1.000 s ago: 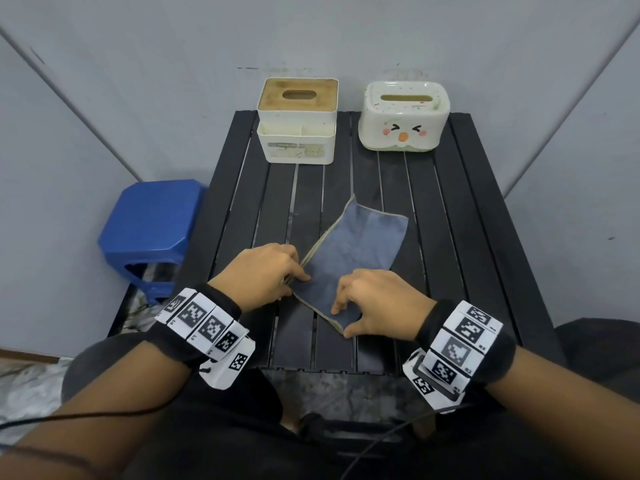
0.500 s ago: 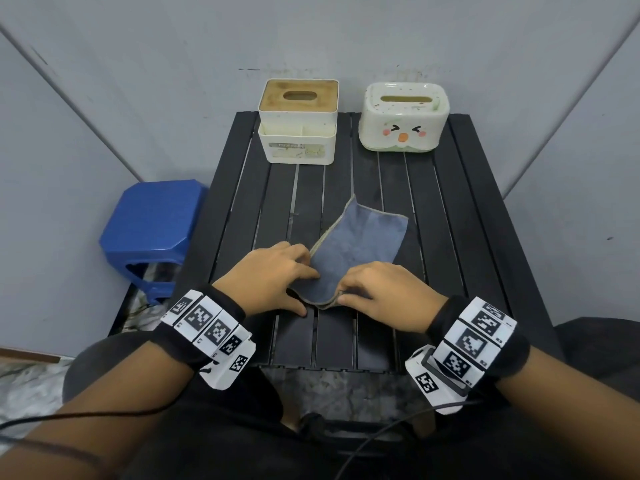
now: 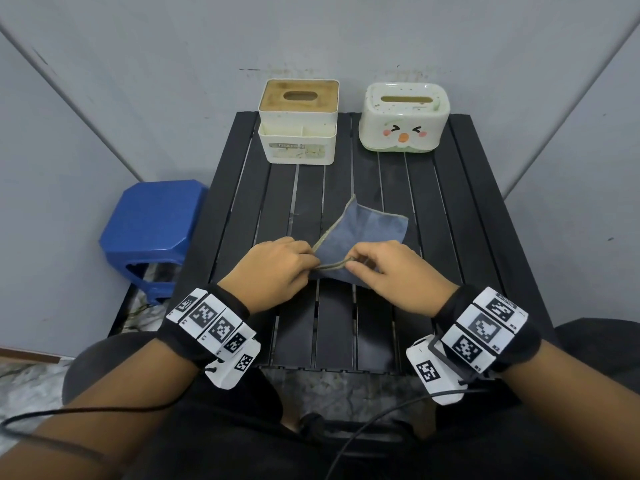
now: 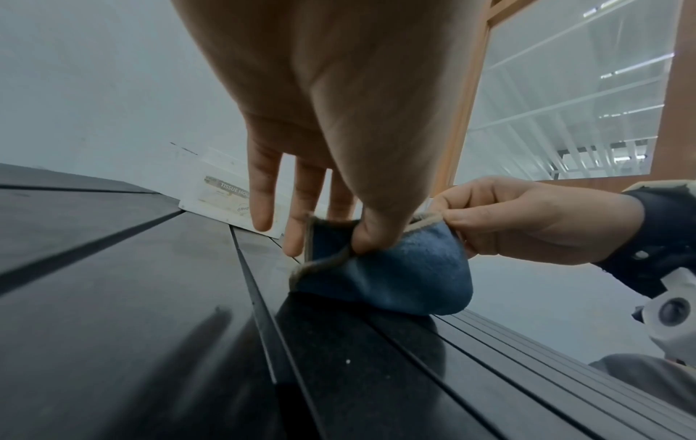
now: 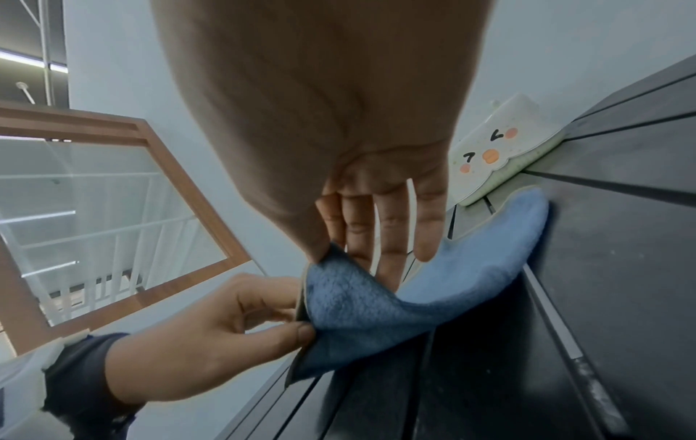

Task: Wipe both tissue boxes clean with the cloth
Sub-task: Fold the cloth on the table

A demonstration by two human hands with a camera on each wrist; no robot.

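Near the middle of the head view, the left hand and the right hand each pinch the near edge of the blue cloth between thumb and forefinger, the other fingers hanging loose and straight. The near edge is lifted off the black slatted table while the far part lies flat on it, likely so the cloth can be folded or gathered into a pad before wiping. In the left wrist view the pinched cloth bulges downward below the thumb.

At the top centre of the head view stand the two tissue boxes, well apart from the hands: the square box with a wooden lid and, to its right, the rounded box with a face. Both look speckled, so the wiping seems not yet begun. A blue stool sits at the left of the frame.
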